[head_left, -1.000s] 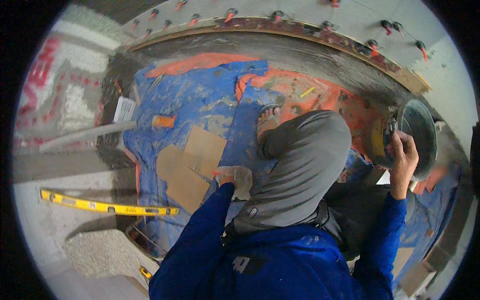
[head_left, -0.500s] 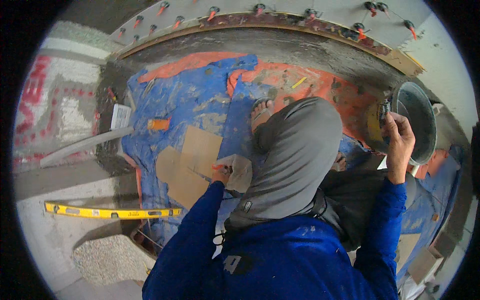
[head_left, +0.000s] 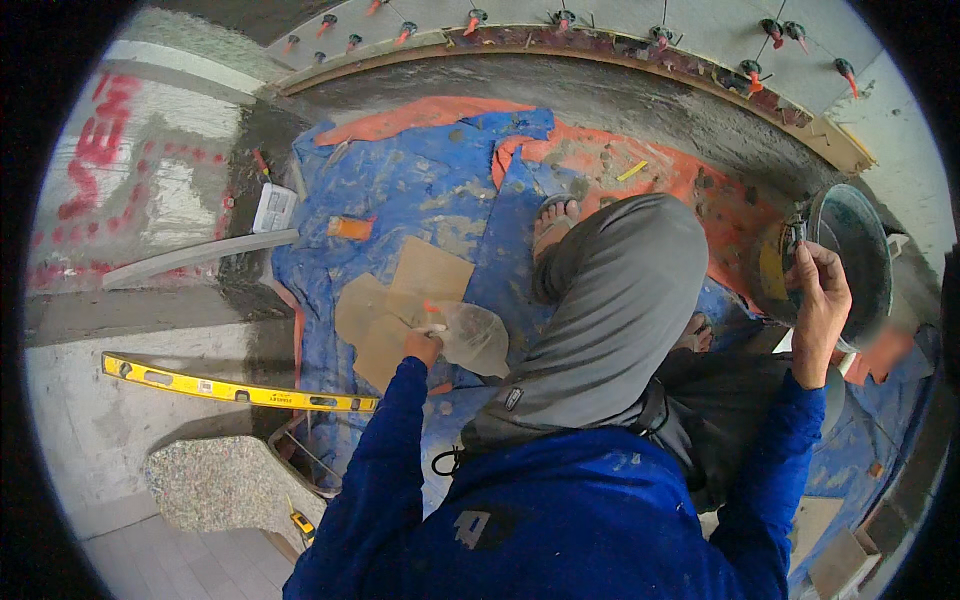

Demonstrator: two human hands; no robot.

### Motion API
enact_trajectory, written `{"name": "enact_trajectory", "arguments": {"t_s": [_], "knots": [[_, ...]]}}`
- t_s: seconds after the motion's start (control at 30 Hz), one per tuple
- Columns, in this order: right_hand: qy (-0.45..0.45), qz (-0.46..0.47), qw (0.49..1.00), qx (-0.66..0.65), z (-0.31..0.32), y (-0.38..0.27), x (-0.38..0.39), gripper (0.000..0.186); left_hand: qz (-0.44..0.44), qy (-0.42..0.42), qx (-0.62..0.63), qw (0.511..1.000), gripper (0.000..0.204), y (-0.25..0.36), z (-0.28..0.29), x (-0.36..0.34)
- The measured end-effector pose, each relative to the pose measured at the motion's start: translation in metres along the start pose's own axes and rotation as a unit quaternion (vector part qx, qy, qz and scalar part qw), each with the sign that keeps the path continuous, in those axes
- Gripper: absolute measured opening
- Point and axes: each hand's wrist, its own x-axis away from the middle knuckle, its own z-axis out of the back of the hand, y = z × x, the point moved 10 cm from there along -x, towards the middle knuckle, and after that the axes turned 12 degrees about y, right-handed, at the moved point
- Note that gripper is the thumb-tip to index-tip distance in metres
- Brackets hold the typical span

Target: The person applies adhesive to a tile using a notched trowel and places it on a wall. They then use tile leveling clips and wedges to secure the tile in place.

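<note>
My left hand [head_left: 422, 347] is closed at the edge of a clear plastic bag [head_left: 472, 338] with small white and orange bits at its mouth, over cardboard pieces [head_left: 430, 268] on the blue tarp [head_left: 370, 190]. My right hand [head_left: 818, 292] pinches a small dark metal piece [head_left: 797, 230] against a yellow-and-grey curved object [head_left: 772, 275] beside a dark grey bucket [head_left: 858, 235]; what exactly that object is, I cannot tell. My bent leg [head_left: 620, 290] in grey trousers lies between my hands, with sandalled feet on the tarp.
A yellow spirit level [head_left: 180, 381] lies at left, near a speckled pad [head_left: 215, 480] and a grey strip [head_left: 190, 256]. An orange tarp [head_left: 700, 200] lies under the blue one. Along the top, a board [head_left: 840, 145] edges tiles carrying several red-handled black clamps [head_left: 845, 75].
My left hand has moved up and left along with the plastic bag, farther from my leg. My right hand stays pinched by the bucket. The view has shifted slightly.
</note>
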Motion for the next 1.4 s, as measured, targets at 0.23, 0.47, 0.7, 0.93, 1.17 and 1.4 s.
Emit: {"name": "enact_trajectory", "arguments": {"t_s": [0.23, 0.47, 0.7, 0.93, 1.17, 1.4], "knots": [[-0.004, -0.016, 1.0, -0.011, 0.004, 0.008, -0.001, 0.021, -0.069, -0.093, -0.267, 0.957, 0.04, -0.057, -0.099, -0.052], [-0.002, -0.033, 0.999, 0.035, -0.004, 0.013, -0.001, 0.019, -0.266, -0.091, -0.519, 0.807, 0.07, -0.061, -0.2, -0.069], [-0.008, -0.068, 0.997, 0.033, -0.016, 0.021, -0.001, 0.019, -0.061, -0.189, -0.515, 0.834, 0.08, -0.094, -0.219, -0.062], [-0.003, -0.061, 0.998, -0.002, -0.021, 0.016, -0.003, 0.017, -0.121, -0.191, -0.604, 0.764, 0.067, -0.093, -0.192, -0.069], [-0.015, -0.025, 1.0, -0.011, -0.011, 0.011, -0.002, 0.018, -0.186, -0.231, -0.536, 0.79, 0.044, -0.108, -0.188, -0.072], [-0.006, -0.022, 1.0, 0.019, 0.004, 0.018, 0.0, 0.019, -0.201, -0.238, -0.563, 0.766, 0.045, -0.076, -0.182, -0.039]]}}
